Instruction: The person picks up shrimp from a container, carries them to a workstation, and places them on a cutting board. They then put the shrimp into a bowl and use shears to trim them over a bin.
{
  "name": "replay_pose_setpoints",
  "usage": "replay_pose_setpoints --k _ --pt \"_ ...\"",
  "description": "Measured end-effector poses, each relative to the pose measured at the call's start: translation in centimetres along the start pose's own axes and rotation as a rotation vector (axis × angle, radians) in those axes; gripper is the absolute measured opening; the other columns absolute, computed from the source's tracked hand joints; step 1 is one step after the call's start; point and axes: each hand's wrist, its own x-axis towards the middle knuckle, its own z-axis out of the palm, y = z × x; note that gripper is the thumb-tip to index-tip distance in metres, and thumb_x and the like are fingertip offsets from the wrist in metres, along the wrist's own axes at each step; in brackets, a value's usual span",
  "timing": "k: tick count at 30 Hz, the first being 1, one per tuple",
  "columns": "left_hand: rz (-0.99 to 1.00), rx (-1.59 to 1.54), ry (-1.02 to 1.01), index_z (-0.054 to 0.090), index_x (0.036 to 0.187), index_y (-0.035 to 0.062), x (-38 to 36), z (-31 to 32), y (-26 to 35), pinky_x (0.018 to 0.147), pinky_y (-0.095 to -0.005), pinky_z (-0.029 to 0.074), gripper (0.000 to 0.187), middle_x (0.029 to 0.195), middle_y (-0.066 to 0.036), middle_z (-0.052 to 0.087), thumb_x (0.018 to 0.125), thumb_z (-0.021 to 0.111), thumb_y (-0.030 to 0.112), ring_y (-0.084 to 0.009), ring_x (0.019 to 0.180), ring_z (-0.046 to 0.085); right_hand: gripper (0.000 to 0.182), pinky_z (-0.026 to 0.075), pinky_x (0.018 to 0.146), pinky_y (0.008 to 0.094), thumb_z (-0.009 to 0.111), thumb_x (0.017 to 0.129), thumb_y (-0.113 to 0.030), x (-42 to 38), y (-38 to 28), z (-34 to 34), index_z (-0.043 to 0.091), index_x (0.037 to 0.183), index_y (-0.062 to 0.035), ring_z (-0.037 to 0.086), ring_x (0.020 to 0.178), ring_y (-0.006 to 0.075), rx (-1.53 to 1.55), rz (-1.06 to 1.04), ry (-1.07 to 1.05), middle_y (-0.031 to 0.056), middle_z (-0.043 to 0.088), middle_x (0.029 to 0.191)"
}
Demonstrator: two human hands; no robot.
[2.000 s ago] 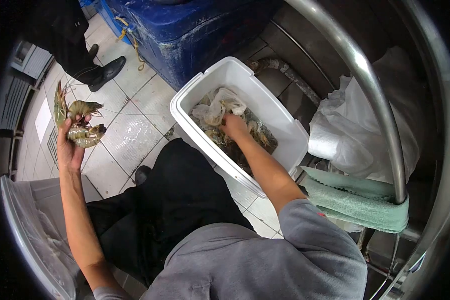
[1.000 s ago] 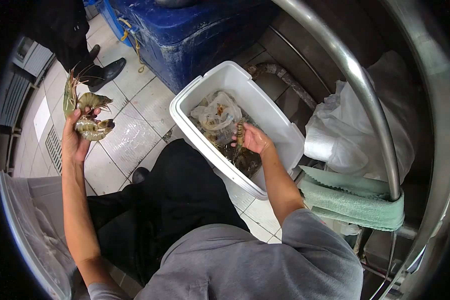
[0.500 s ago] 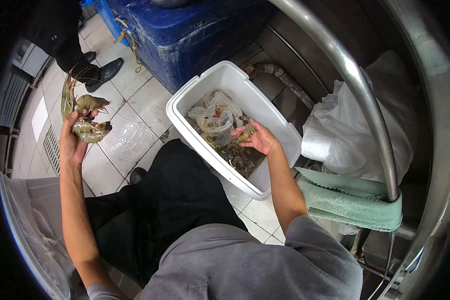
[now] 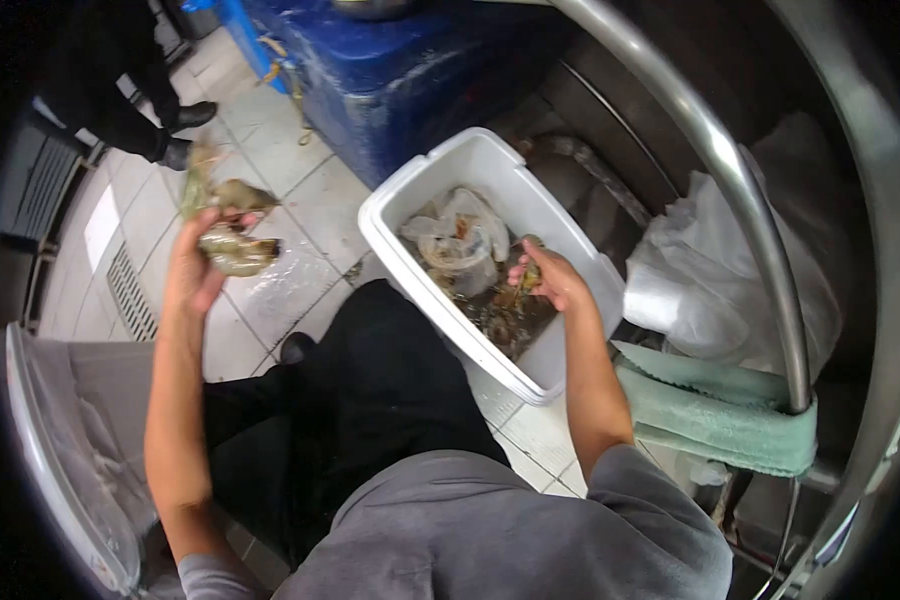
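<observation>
My left hand point(image 4: 202, 262) is closed on several large raw shrimp point(image 4: 238, 252), held up over the tiled floor; motion blurs them a little. Over the white plastic tub point(image 4: 390, 212), my right hand point(image 4: 552, 277) grips another shrimp point(image 4: 530, 272) between thumb and fingers. Below that hand, brownish water holds more shrimp point(image 4: 500, 322), partly hidden. A crumpled clear plastic bag point(image 4: 462, 240) lies in the tub's far part.
A blue cooler-like box point(image 4: 370, 90) stands behind the tub. To the right are a curved metal rail point(image 4: 715, 140), a green towel point(image 4: 720, 405) draped on it, and a white plastic bag point(image 4: 740, 260). A person's dark shoes point(image 4: 192, 116) are at upper left. A lined bin point(image 4: 80, 430) stands at left.
The whole view has shifted a little, moving the scene rightward. My right hand has turned, bringing its shrimp more upright. The left hand still holds its shrimp.
</observation>
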Motion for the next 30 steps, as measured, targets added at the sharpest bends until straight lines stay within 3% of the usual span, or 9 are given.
replay_pose_setpoints --k 4,7,13,16,18,20,21,24,30 --pt "-0.075 0.062 -0.097 0.061 0.105 -0.0009 0.2 3.3 -1.8 0.086 -0.0491 0.055 0.032 0.102 -0.014 0.065 0.085 0.07 0.023 -0.0292 0.101 0.066 0.025 0.05 0.073 0.0319 0.062 0.097 -0.027 -2.6 -5.5 5.0 0.059 0.111 -0.007 0.067 0.088 0.0156 -0.041 -0.243 -0.175 0.0045 0.067 0.098" --pt "-0.09 0.04 -0.145 0.061 0.101 0.0011 0.0 5.8 -2.5 0.087 -0.0468 0.055 0.026 0.096 -0.009 0.065 0.084 0.07 0.017 -0.0281 0.097 0.067 0.024 0.051 0.071 0.0311 0.064 0.095 -0.016 -4.8 -9.6 9.5 0.057 0.115 -0.0047 0.063 0.082 0.0131 -0.026 -0.47 -0.381 0.0027 0.064 0.097" --pt "-0.137 -0.05 -0.172 0.061 0.1 0.002 0.2 9.1 -4.4 0.086 -0.0446 0.056 0.023 0.094 -0.008 0.065 0.084 0.07 0.016 -0.0266 0.095 0.067 0.032 0.049 0.068 0.0269 0.065 0.095 -0.017 -8.6 -14.8 17.2 0.054 0.121 -0.0023 0.056 0.074 0.0096 -0.163 -0.682 -0.466 0.001 0.058 0.089" --pt "-0.146 -0.074 -0.205 0.06 0.105 0.0023 0.8 9.6 -5.9 0.089 -0.0418 0.055 0.028 0.096 -0.008 0.064 0.086 0.071 0.02 -0.0253 0.095 0.067 0.039 0.047 0.067 0.0245 0.062 0.098 -0.026 -8.3 -14.4 19.7 0.051 0.129 -0.0042 0.053 0.076 0.0064 -0.278 -0.812 -0.344 -0.0002 0.057 0.095" --pt "-0.159 -0.075 -0.188 0.059 0.114 0.0038 0.7 10.1 -6.5 0.09 -0.0408 0.054 0.038 0.099 -0.008 0.064 0.088 0.073 0.028 -0.0237 0.099 0.065 0.048 0.048 0.075 0.0261 0.056 0.101 -0.032 -8.6 -13.9 20.4 0.046 0.139 -0.0044 0.055 0.085 0.0091 -0.354 -0.8 -0.325 0.0036 0.059 0.103" --pt "-0.169 -0.069 -0.222 0.055 0.122 0.0066 0.4 10.4 -6.7 0.091 -0.0411 0.054 0.047 0.107 -0.008 0.063 0.089 0.073 0.035 -0.0225 0.103 0.063 0.06 0.043 0.102 0.0411 0.05 0.102 -0.042 -8.4 -12.9 21.0 0.04 0.143 0.0002 0.055 0.123 0.0338 -0.434 -0.921 -0.265 0.0235 0.057 0.13" --pt "-0.166 -0.086 -0.191 0.053 0.125 0.0077 -0.1 10.9 -6.4 0.091 -0.0419 0.053 0.05 0.11 -0.008 0.062 0.089 0.073 0.036 -0.0225 0.104 0.062 0.066 0.042 0.104 0.0438 0.049 0.101 -0.043 -8.6 -12.9 21.1 0.032 0.15 -0.0021 0.05 0.129 0.0401 -0.563 -1.03 -0.235 0.0271 0.05 0.137" --pt "-0.158 -0.101 -0.181 0.05 0.129 0.0089 0.1 10.7 -6.6 0.091 -0.0432 0.052 0.054 0.116 -0.008 0.061 0.089 0.073 0.037 -0.0229 0.106 0.061 0.068 0.045 0.1 0.0459 0.052 0.099 -0.041 -9.7 -12.2 21.7 0.03 0.15 -0.0028 0.054 0.122 0.0422 -0.934 -1.023 -0.088 0.0266 0.05 0.134" --pt "-0.165 -0.091 -0.182 0.048 0.13 0.0086 0.3 10.2 -6.7 0.092 -0.0425 0.053 0.054 0.117 -0.009 0.06 0.089 0.074 0.031 -0.0236 0.106 0.061 0.075 0.05 0.09 0.045 0.065 0.091 -0.039 -11.3 -13.3 23.5 0.034 0.149 -0.0033 0.059 0.11 0.041 -1.126 -0.989 -0.042 0.0227 0.054 0.124"
